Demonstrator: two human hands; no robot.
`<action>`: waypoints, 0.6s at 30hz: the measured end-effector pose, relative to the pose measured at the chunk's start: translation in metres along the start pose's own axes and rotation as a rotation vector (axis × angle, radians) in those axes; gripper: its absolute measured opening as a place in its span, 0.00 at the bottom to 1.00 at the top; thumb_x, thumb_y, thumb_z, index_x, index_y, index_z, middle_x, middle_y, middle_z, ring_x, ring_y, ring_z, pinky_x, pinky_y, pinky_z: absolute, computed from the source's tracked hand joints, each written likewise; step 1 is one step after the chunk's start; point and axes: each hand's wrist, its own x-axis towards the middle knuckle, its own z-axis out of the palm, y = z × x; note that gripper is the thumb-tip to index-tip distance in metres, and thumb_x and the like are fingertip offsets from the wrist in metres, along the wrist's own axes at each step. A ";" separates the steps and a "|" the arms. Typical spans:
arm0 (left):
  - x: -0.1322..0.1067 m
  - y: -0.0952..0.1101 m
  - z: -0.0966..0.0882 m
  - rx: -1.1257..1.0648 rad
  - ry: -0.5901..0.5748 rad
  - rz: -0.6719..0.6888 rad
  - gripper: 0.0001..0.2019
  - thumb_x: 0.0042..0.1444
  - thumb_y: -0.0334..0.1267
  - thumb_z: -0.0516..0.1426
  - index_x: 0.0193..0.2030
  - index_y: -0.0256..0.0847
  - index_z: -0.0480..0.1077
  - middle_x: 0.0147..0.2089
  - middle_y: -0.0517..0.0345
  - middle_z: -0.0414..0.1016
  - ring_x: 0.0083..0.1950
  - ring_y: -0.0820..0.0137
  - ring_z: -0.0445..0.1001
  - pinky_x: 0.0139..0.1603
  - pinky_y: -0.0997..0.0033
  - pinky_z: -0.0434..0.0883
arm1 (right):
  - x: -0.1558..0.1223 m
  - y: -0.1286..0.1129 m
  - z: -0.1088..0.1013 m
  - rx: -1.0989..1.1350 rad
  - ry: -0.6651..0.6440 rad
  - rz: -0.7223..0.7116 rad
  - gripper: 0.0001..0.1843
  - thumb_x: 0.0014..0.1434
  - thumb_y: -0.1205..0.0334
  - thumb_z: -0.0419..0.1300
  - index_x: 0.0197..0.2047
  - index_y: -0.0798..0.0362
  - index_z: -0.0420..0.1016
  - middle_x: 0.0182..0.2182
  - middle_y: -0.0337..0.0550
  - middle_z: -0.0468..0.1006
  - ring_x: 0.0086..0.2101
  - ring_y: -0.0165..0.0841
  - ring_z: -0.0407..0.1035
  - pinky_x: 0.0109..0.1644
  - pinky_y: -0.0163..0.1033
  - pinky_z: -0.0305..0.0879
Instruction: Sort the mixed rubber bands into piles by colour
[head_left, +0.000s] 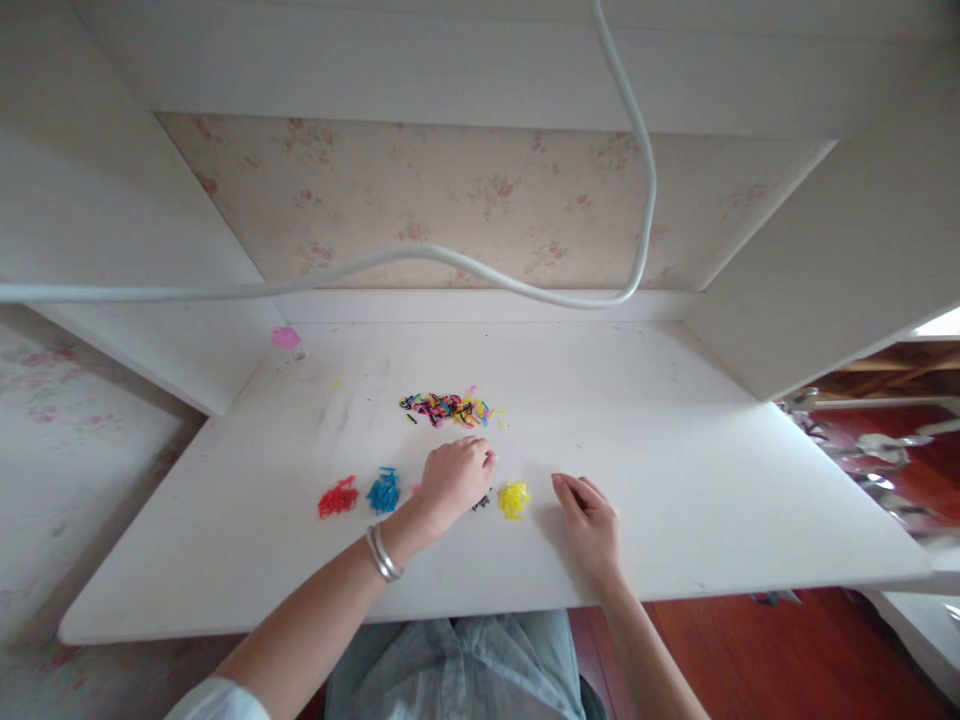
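Note:
My left hand (pixel 459 474) is over the table with its fingers curled in a pinch; what they hold, if anything, is too small to make out. Beneath it, partly covered, lies a small black pile (pixel 481 500), and a trace of pink shows at its left side. My right hand (pixel 589 518) rests closed, thumb against fingers, to the right of the yellow pile (pixel 514 499). Farther left are a blue pile (pixel 384 491) and a red pile (pixel 337 497). Behind my left hand spreads a mixed heap (pixel 448 408) of small coloured pieces that look like rubber bands.
All the piles lie on a white tabletop (pixel 637 400) with raised side panels. A white cable (pixel 435 252) hangs across the view above it. At the back left corner is a pink round thing (pixel 286 337). Red flooring (pixel 720 650) shows below the front edge.

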 end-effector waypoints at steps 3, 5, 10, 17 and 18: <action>0.029 0.012 0.010 0.018 0.002 -0.027 0.17 0.62 0.48 0.47 0.44 0.43 0.72 0.43 0.52 0.77 0.44 0.67 0.75 0.43 0.70 0.69 | 0.000 0.002 0.000 0.021 -0.003 0.002 0.22 0.60 0.45 0.53 0.33 0.54 0.78 0.23 0.38 0.68 0.25 0.29 0.61 0.29 0.33 0.56; 0.044 0.016 0.016 0.028 0.004 -0.039 0.17 0.61 0.48 0.48 0.45 0.41 0.71 0.45 0.50 0.76 0.46 0.66 0.74 0.44 0.70 0.69 | 0.001 0.003 0.000 0.030 -0.027 0.003 0.22 0.60 0.45 0.53 0.34 0.54 0.78 0.23 0.38 0.68 0.26 0.29 0.61 0.29 0.33 0.56; 0.061 0.018 0.029 0.035 0.007 -0.002 0.15 0.62 0.41 0.47 0.44 0.39 0.71 0.46 0.48 0.75 0.46 0.64 0.74 0.45 0.66 0.69 | 0.004 0.003 0.001 0.044 -0.038 0.001 0.21 0.61 0.46 0.52 0.33 0.53 0.78 0.24 0.39 0.68 0.26 0.30 0.62 0.30 0.33 0.56; 0.065 0.012 0.033 0.025 -0.014 0.101 0.17 0.63 0.36 0.42 0.45 0.38 0.71 0.45 0.47 0.75 0.44 0.65 0.75 0.41 0.66 0.70 | 0.006 0.003 0.001 0.064 -0.023 0.004 0.23 0.60 0.44 0.52 0.33 0.54 0.79 0.24 0.40 0.70 0.27 0.31 0.62 0.31 0.34 0.57; 0.064 0.011 0.032 0.019 -0.023 0.127 0.16 0.63 0.36 0.43 0.45 0.38 0.71 0.45 0.48 0.75 0.44 0.65 0.74 0.42 0.67 0.70 | 0.006 0.003 0.001 0.064 -0.021 0.003 0.23 0.60 0.44 0.52 0.33 0.54 0.79 0.24 0.40 0.70 0.27 0.31 0.63 0.31 0.34 0.57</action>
